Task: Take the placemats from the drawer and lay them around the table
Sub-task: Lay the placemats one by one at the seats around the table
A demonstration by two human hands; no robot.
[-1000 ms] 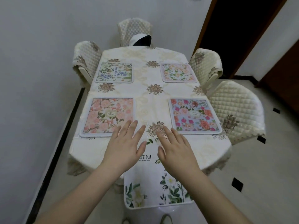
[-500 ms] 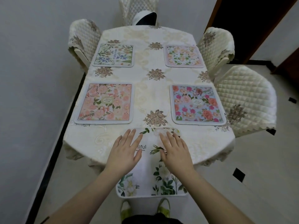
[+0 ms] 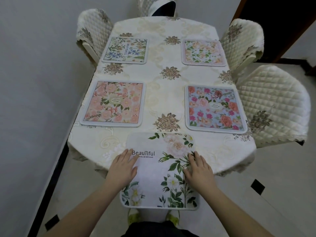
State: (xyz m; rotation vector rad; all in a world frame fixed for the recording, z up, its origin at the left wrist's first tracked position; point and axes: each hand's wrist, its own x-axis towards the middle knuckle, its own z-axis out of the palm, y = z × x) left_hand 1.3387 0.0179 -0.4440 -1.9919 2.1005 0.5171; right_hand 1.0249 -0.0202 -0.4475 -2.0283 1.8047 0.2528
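The white floral placemat printed "BeauTiful" (image 3: 160,170) lies at the near end of the cream embroidered-cloth table (image 3: 171,93), and a good half of it hangs past the near edge, over the person's feet. That overhang is the main risk: the mat looks thin and limp, so if the hands lift away now, the hanging half could drag the rest off onto the floor. A push made with uneven pressure could also skew it against the table edge, or ruck the loose tablecloth beneath and disturb the mats beside it.

The left hand (image 3: 122,170) lies flat on the mat's left side, fingers straight and close together, pressing rather than holding. The right hand (image 3: 198,169) lies the same way on the right side, fingers spread a little over the printed leaves. Neither grip is curled round anything.

Counted from left to right, there are five placemats. The peach-pink floral square mat (image 3: 113,103) and the pale mat with blue flowers and lettering (image 3: 125,50) sit along the left side. The white one is under the hands. The cream mat with peach blossoms (image 3: 203,52) and the blue mat with red and magenta roses (image 3: 215,108) sit along the right side. Those four lie flat and well apart.

Four quilted cream-covered chairs show: one at the left (image 3: 93,29), one at the far end (image 3: 150,6) and two at the right (image 3: 242,38) (image 3: 273,106). There are two hands.
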